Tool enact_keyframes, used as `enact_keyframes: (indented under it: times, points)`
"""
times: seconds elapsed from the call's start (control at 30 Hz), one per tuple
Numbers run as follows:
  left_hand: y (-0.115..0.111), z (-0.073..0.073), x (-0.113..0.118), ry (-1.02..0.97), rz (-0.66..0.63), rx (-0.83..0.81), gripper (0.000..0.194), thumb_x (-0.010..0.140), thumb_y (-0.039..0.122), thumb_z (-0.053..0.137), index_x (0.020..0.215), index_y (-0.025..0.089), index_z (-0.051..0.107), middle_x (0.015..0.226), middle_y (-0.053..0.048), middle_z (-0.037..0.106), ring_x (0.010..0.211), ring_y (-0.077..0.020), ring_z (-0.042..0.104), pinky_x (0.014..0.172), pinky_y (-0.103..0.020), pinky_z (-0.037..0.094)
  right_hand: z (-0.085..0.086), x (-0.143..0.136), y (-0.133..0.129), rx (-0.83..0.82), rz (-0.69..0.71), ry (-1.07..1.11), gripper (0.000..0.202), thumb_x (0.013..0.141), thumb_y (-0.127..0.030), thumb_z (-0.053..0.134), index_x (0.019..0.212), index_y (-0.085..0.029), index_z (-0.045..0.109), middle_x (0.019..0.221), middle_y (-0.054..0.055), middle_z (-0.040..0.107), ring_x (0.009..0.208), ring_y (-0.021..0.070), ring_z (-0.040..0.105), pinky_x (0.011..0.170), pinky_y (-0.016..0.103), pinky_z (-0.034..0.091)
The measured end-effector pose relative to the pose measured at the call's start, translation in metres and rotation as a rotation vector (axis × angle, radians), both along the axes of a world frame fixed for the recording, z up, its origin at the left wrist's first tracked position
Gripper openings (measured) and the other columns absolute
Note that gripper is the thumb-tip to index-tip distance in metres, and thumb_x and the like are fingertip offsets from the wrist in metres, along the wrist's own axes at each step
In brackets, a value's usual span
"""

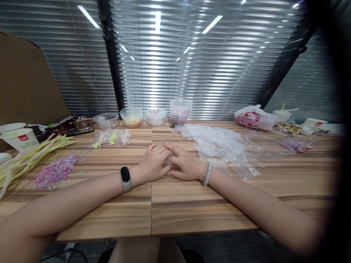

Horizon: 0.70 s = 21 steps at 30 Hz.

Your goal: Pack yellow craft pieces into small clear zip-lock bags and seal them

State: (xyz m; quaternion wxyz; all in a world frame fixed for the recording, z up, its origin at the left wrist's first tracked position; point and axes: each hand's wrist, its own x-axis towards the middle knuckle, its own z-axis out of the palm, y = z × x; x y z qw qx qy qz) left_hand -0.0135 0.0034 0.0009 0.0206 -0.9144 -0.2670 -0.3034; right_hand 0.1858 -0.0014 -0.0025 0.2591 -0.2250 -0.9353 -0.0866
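Observation:
My left hand (153, 163) and my right hand (186, 163) meet over the middle of the wooden table (109, 215), fingertips touching and fingers curled. Between them shows a sliver of something pale and see-through, mostly hidden by the fingers. To the right of my right hand spreads a pile of clear plastic bags (219, 140). Left of my left hand lie small filled bags (112, 137) with yellow and cream pieces inside. Further left is a heap of pink, purple and pale blue small rubber bands (59, 171).
Clear tubs (131, 117) and a stack of bowls (181, 111) line the back by the blinds. Yellow and cream fuzzy stems (30, 155), paper cups (22, 139) and a phone (80, 131) stand left. A red-and-white carrier bag (253, 117) sits back right.

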Motion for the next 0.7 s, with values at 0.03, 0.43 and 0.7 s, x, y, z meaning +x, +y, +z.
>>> enact_keyframes:
  times: [0.03,0.43,0.7]
  points:
    - [-0.0004,0.0004,0.0001,-0.003,-0.001,-0.004,0.037,0.078,0.021,0.057,0.115,0.017,0.057,0.113,-0.006,0.061,0.110,-0.0232,0.050,0.099,-0.041,0.030,-0.0001,-0.0001,0.0001,-0.002,0.001,0.001,0.033,0.083,-0.042,0.058,0.095,-0.011,0.061,0.151,0.018,0.022,0.139,0.0276,0.027,0.113,0.044,0.028]
    - [-0.0002,-0.0015,0.0009,-0.016,0.022,0.009,0.031,0.077,0.023,0.060,0.108,0.018,0.057,0.107,-0.005,0.061,0.107,-0.0206,0.051,0.098,-0.038,0.032,-0.0005,-0.0004,-0.0001,-0.021,-0.011,-0.020,0.038,0.085,-0.048,0.056,0.092,-0.011,0.058,0.148,0.020,0.027,0.138,0.0277,0.028,0.112,0.043,0.031]
    - [0.0004,-0.0006,0.0007,-0.007,0.019,0.027,0.033,0.076,0.022,0.059,0.109,0.019,0.056,0.109,-0.002,0.061,0.109,-0.0203,0.050,0.101,-0.039,0.030,-0.0003,-0.0007,-0.0003,0.025,-0.045,-0.049,0.039,0.086,-0.044,0.054,0.102,-0.008,0.056,0.147,0.022,0.027,0.138,0.0285,0.027,0.114,0.042,0.030]
